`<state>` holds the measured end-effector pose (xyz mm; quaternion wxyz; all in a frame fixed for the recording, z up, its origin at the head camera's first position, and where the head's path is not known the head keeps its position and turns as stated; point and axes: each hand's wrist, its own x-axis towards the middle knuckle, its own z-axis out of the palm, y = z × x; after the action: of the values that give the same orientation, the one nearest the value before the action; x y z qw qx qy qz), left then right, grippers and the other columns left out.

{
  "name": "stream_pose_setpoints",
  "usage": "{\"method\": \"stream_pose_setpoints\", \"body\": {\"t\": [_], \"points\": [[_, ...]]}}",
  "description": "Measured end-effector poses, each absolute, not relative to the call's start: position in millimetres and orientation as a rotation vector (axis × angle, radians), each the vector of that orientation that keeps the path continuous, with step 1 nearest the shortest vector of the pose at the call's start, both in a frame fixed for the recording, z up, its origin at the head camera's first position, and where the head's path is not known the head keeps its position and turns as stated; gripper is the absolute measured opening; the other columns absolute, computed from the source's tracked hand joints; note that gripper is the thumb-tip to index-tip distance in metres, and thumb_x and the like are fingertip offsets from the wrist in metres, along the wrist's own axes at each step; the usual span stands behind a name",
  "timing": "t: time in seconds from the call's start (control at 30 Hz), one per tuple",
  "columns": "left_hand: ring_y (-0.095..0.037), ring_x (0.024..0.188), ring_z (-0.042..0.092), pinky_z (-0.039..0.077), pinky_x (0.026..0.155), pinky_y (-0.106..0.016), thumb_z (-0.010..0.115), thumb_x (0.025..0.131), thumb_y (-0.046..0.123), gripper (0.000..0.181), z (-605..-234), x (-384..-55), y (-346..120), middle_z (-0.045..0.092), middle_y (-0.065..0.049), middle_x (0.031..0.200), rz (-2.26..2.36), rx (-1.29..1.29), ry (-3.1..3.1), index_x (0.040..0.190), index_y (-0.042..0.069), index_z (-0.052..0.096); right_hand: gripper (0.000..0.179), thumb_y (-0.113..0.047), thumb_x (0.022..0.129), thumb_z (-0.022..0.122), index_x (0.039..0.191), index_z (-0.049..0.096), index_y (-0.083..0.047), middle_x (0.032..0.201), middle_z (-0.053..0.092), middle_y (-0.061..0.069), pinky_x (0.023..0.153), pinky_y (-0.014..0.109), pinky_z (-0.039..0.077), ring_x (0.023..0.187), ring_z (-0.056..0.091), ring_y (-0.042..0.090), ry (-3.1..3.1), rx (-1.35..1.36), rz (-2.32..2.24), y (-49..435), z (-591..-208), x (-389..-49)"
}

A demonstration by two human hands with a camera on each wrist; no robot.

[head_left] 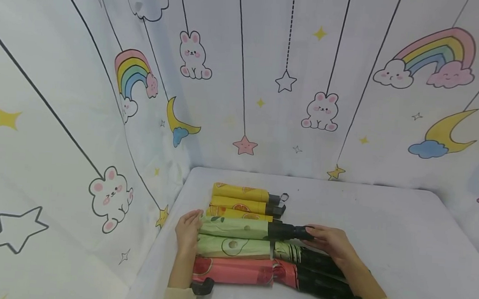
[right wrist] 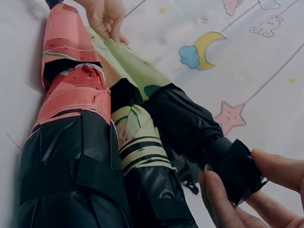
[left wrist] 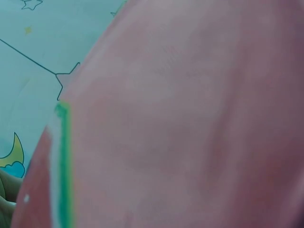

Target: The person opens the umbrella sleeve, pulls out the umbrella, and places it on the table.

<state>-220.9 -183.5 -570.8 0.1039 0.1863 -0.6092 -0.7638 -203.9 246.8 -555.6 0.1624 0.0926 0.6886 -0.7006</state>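
A folded umbrella in a light green sleeve (head_left: 234, 228) lies crosswise between my two hands. Its left end is held by the fingers of my left hand (head_left: 188, 231). My right hand (head_left: 333, 241) pinches the black handle (right wrist: 232, 166) at the other end, thumb on one side and fingers on the other. Just nearer lies a second green umbrella with an avocado print (head_left: 253, 248). Nearest is a pink-red watermelon-print umbrella (head_left: 239, 271), which fills most of the left wrist view, blurred; that view shows only a sliver of fingers.
Several yellow umbrellas with orange-slice prints (head_left: 240, 192) lie in a row behind the green ones. Everything rests on a white table (head_left: 404, 235). A white cloth backdrop with rabbits, stars and rainbows (head_left: 267, 114) rises behind and to the left.
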Motion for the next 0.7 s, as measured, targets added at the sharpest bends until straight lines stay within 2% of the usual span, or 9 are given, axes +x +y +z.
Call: {"method": "stream_pose_setpoints", "body": {"t": [0.13, 0.3, 0.53, 0.6, 0.7], "points": [[-0.036, 0.138, 0.053, 0.051, 0.094, -0.018, 0.056, 0.100, -0.010, 0.039, -572, -221, -184, 0.058, -0.026, 0.145, -2.241, 0.567, -1.819, 0.139, -0.007, 0.051, 0.061, -0.029, 0.097, 0.077, 0.142, 0.058, 0.008, 0.141, 0.064, 0.020, 0.120, 0.066, 0.028, 0.111, 0.074, 0.030, 1.965, 0.274, -1.999, 249, -556, -204], [-0.034, 0.139, 0.053, 0.050, 0.095, -0.018, 0.056, 0.100, -0.009, 0.039, -573, -222, -183, 0.059, -0.024, 0.145, -2.242, 0.569, -1.826, 0.139, -0.006, 0.051, 0.061, -0.030, 0.097, 0.077, 0.141, 0.059, 0.008, 0.137, 0.066, 0.018, 0.119, 0.062, 0.033, 0.109, 0.075, 0.028, 1.972, 0.285, -2.000, 252, -556, -204], [-0.036, 0.141, 0.051, 0.050, 0.097, -0.018, 0.055, 0.101, -0.009, 0.040, -571, -222, -183, 0.057, -0.026, 0.146, -2.256, 0.562, -1.798, 0.140, -0.007, 0.050, 0.058, -0.022, 0.098, 0.075, 0.141, 0.056, 0.012, 0.128, 0.071, 0.015, 0.102, 0.042, 0.056, 0.107, 0.075, 0.027, 1.936, 0.285, -2.050, 258, -553, -203], [-0.037, 0.141, 0.050, 0.050, 0.097, -0.018, 0.055, 0.101, -0.009, 0.041, -571, -222, -183, 0.056, -0.027, 0.147, -2.266, 0.556, -1.794, 0.141, -0.008, 0.049, 0.056, -0.021, 0.098, 0.075, 0.140, 0.057, 0.012, 0.126, 0.072, 0.014, 0.100, 0.039, 0.058, 0.107, 0.075, 0.026, 1.931, 0.289, -2.058, 260, -553, -202], [-0.037, 0.142, 0.049, 0.050, 0.097, -0.018, 0.055, 0.101, -0.009, 0.042, -572, -223, -184, 0.054, -0.028, 0.148, -2.282, 0.546, -1.794, 0.142, -0.009, 0.047, 0.057, -0.024, 0.099, 0.074, 0.140, 0.058, 0.011, 0.128, 0.072, 0.012, 0.103, 0.040, 0.056, 0.109, 0.075, 0.025, 1.939, 0.267, -2.042, 264, -553, -201]]}}
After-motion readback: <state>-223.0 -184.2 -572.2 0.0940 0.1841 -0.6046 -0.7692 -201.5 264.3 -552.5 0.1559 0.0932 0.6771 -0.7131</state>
